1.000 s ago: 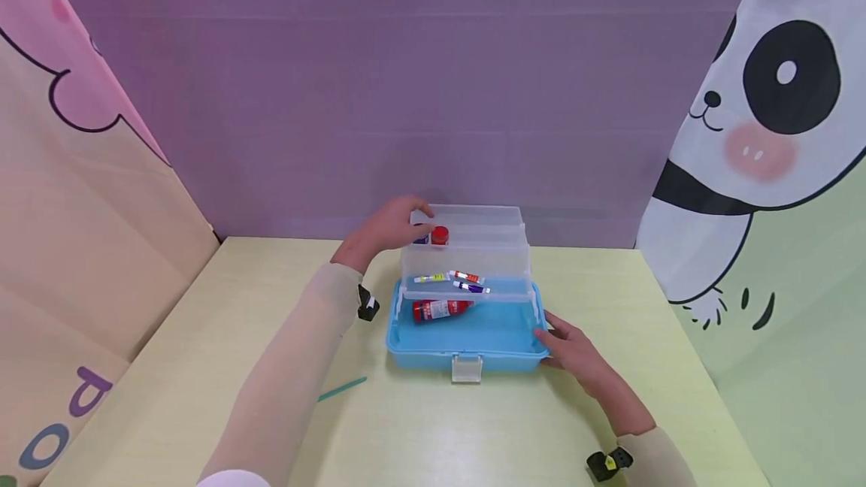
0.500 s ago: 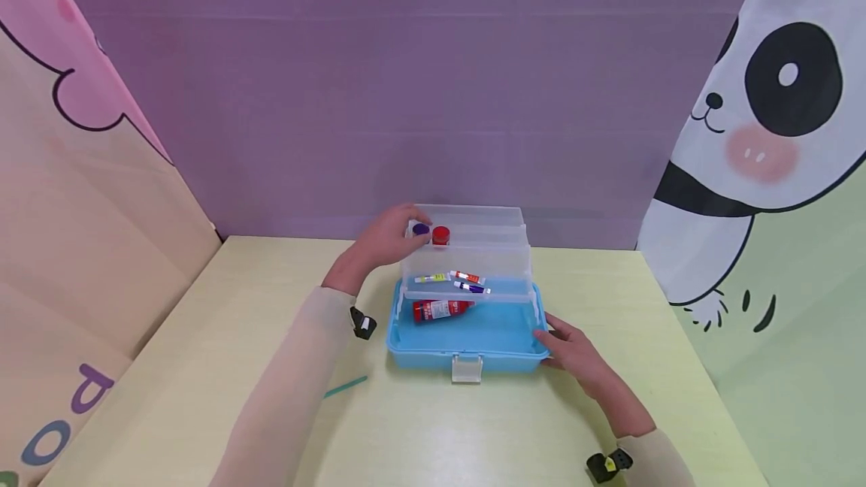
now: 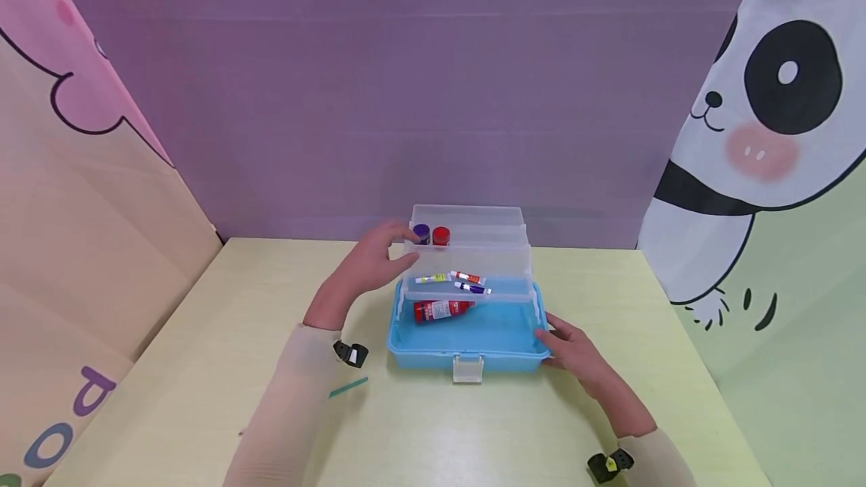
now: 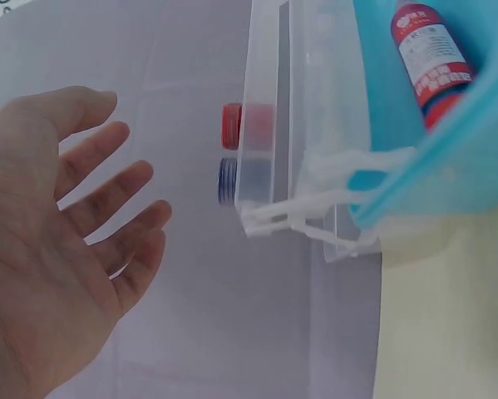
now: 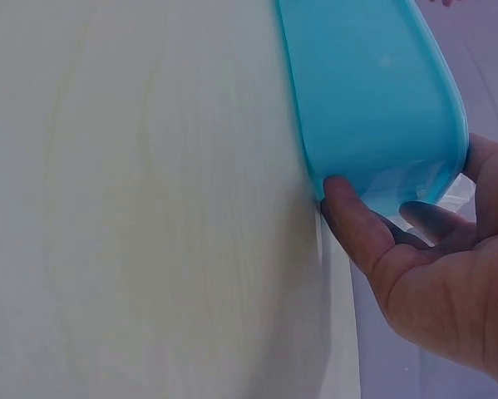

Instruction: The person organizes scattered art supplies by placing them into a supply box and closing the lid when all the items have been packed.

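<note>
A blue storage box [image 3: 504, 331] with clear fold-out trays [image 3: 501, 265] stands unfolded on the table. My right hand [image 3: 578, 358] grips its right end, thumb over the rim; in the right wrist view, fingers touch the blue outer wall. My left hand [image 3: 373, 258] hovers by the upper tray's left side, fingers loosely bent and holding nothing. A purple-lidded jar [image 3: 422, 233] and a red-lidded jar [image 3: 441, 236] sit side by side in the upper tray. Lower down lie a yellow tube [image 3: 433, 278], a red tube [image 3: 467, 276] and a purple tube [image 3: 473, 288]. A red bottle [image 3: 438, 311] lies inside the box.
On the table [image 3: 419, 434], a thin teal stick [image 3: 349, 387] lies left of the box, partly behind the left sleeve [image 3: 284, 404]. A white latch [image 3: 467, 369] hangs at the box's front. Behind rises a purple backdrop [image 3: 379, 96].
My left hand has let go of the purple-lidded jar in the upper tray and drawn back left and toward me. The right hand stays on the box.
</note>
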Demonstrator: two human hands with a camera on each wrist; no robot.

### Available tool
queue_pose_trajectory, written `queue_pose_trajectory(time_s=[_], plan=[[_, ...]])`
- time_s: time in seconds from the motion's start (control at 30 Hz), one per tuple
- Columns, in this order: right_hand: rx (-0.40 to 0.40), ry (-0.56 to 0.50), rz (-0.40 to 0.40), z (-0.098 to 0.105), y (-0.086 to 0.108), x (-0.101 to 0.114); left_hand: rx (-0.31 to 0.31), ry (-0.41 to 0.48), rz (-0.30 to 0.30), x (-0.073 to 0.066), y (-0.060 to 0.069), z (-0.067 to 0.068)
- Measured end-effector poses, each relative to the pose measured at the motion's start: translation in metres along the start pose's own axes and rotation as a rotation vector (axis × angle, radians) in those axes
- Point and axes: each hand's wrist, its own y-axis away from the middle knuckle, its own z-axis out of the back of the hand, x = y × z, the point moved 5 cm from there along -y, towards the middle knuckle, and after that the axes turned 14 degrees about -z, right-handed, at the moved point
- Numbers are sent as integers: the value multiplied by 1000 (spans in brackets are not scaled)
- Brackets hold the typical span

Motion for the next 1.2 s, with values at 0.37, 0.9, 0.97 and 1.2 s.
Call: queue_pose_trajectory(time_s=[0.37,0.9,0.97,1.2], plan=[[-4,-1,-9,0,1,-3,32,-1,118,13,49,1],[-15,3,-9,2,1,-7,183,30,150,24,109,0],[-20,5,-7,2,1,-6,196,39,161,26,118,1],[-12,-6,-15,0,-1,-5,234,38,207,27,149,10]])
